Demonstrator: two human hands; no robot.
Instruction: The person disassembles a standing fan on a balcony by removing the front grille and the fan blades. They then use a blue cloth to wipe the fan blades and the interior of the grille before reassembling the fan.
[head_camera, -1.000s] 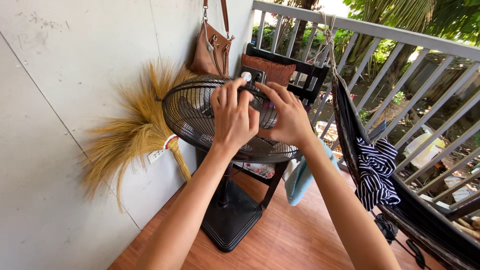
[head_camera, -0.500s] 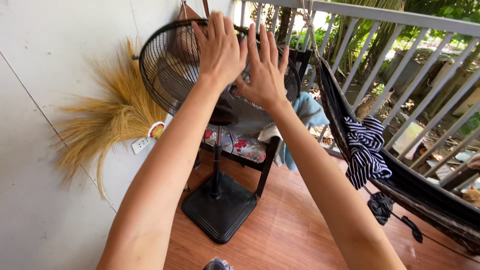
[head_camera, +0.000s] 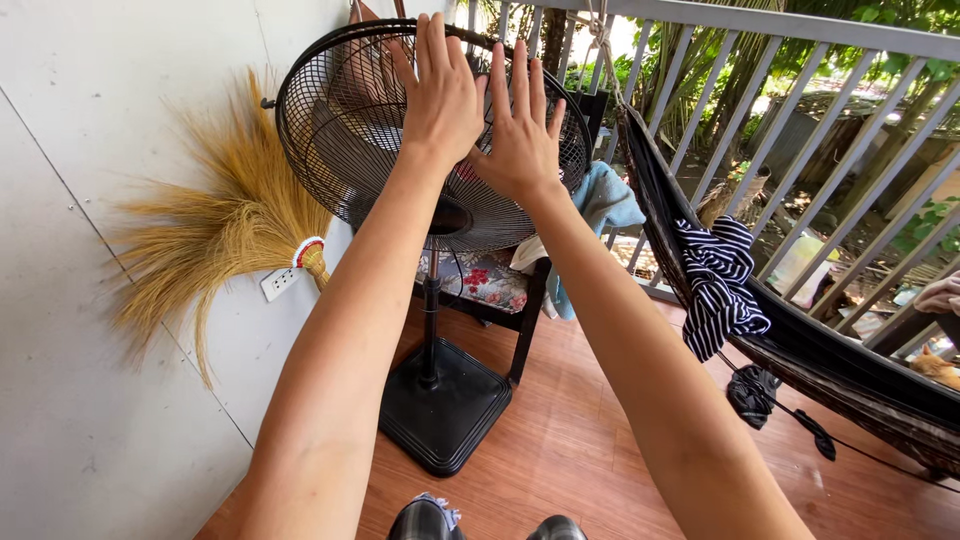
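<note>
pedestal fan (head_camera: 350, 130) upper centre of frame: round black wire-mesh cage, thin pole, square black base (head_camera: 445, 405) on wood-plank floor; left hand (head_camera: 440, 90) and right hand (head_camera: 520, 135) flat on cage, fingers spread; straw broom (head_camera: 225, 220) at left.

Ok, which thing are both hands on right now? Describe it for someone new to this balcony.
Against the pale wall on the wooden floor stands a black pedestal fan on a square base. The left hand and right hand lie flat on its round wire cage, unlike the straw broom hanging beside it.
</note>
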